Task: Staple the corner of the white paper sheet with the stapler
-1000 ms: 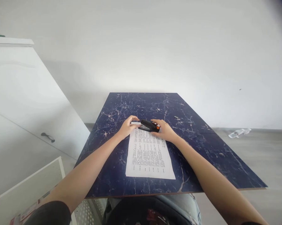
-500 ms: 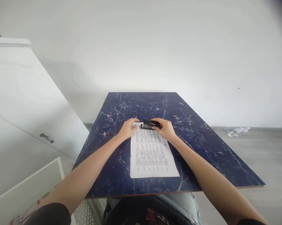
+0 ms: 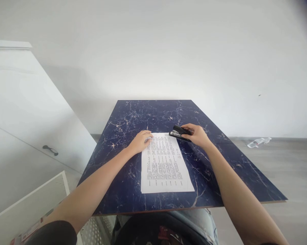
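Printed sheets of paper lie flat on the blue marbled table, with handwriting near their right edge. Over the top left corner of the sheets is my left hand, its curled fingers and thumb holding that corner. My right hand grips a black stapler from its right end, thumb on the near side and fingers on the far side. The stapler's jaws point left, apart from each other, and their tip is right by the top right corner of the paper. Whether the tip touches the sheets I cannot tell.
To the left stands a white cabinet with a dark handle. A white perforated basket or frame is at the lower left. On the floor at right lies a clear plastic item. A white wall rises behind the table.
My right hand has carried the stapler rightward from the paper's top edge to its right corner. My left hand stays at the left corner. The small dark piece on the table is now hidden.
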`<state>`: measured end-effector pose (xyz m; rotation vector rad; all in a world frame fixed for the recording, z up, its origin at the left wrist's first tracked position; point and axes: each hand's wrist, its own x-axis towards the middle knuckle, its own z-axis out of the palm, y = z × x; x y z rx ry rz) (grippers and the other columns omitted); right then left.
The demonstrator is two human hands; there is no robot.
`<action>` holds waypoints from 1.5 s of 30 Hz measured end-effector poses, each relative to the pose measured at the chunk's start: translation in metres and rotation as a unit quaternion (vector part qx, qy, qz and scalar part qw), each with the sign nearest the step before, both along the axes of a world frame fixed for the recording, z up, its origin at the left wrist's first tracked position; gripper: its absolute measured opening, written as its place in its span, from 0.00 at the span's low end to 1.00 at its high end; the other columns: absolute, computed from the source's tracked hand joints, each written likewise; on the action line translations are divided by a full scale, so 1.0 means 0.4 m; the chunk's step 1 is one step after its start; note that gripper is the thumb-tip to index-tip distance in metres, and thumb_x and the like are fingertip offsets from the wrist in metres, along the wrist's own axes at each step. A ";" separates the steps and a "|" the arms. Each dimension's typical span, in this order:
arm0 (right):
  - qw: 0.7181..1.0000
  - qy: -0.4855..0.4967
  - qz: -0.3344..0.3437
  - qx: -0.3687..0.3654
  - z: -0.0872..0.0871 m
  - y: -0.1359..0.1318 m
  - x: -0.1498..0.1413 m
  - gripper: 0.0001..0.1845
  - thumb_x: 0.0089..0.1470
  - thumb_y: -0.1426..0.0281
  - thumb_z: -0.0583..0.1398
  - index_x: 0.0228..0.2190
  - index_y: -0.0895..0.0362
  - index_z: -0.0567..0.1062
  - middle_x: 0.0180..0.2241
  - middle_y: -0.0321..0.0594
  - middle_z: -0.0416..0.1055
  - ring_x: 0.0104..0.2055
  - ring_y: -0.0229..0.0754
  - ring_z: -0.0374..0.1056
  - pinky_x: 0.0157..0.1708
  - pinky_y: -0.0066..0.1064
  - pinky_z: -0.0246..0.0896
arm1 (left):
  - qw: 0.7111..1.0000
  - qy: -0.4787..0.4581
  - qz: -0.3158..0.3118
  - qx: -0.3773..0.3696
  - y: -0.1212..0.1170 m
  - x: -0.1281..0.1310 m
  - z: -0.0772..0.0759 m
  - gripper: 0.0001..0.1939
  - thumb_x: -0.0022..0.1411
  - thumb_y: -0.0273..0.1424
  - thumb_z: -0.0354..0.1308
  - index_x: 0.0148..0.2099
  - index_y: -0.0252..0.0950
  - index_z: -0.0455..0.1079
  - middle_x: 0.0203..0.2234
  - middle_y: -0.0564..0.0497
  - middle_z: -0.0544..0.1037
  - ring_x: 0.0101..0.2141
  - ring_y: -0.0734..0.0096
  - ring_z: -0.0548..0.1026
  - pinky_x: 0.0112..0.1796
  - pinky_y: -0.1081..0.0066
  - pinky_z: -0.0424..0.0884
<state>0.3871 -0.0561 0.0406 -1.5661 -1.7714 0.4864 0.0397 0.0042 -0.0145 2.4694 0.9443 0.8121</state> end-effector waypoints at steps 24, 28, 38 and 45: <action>0.996 -0.061 0.054 -0.043 -0.024 -0.134 0.179 0.24 0.54 0.51 0.67 0.46 0.52 0.81 0.46 0.48 0.80 0.46 0.56 0.76 0.41 0.45 0.73 | 0.995 -0.067 0.064 -0.040 -0.004 -0.005 0.022 0.11 0.67 0.23 0.52 0.48 0.39 0.71 0.49 0.45 0.72 0.52 0.57 0.74 0.59 0.54 0.67; 0.998 -0.040 0.022 -0.052 -0.047 -0.168 0.301 0.28 0.52 0.46 0.68 0.47 0.50 0.82 0.48 0.50 0.79 0.51 0.59 0.75 0.46 0.48 0.74 | 0.995 -0.068 0.065 -0.042 -0.004 -0.004 0.021 0.08 0.68 0.25 0.54 0.46 0.39 0.72 0.47 0.46 0.72 0.50 0.58 0.74 0.58 0.55 0.68; 0.999 -0.003 0.032 -0.007 0.005 -0.185 0.276 0.30 0.50 0.44 0.69 0.47 0.51 0.82 0.52 0.51 0.78 0.56 0.61 0.72 0.56 0.53 0.68 | 0.989 -0.120 0.056 -0.069 -0.001 -0.001 0.043 0.15 0.75 0.39 0.49 0.40 0.39 0.74 0.41 0.47 0.76 0.47 0.61 0.74 0.54 0.60 0.67; 0.996 0.007 0.050 0.068 0.097 -0.159 -0.108 0.18 0.65 0.55 0.59 0.29 0.51 0.79 0.32 0.42 0.79 0.35 0.47 0.74 0.40 0.42 0.72 | 0.920 -0.282 0.006 -0.274 0.018 -0.023 0.045 0.28 0.72 0.50 0.50 0.25 0.37 0.62 0.21 0.54 0.66 0.25 0.72 0.65 0.30 0.70 0.64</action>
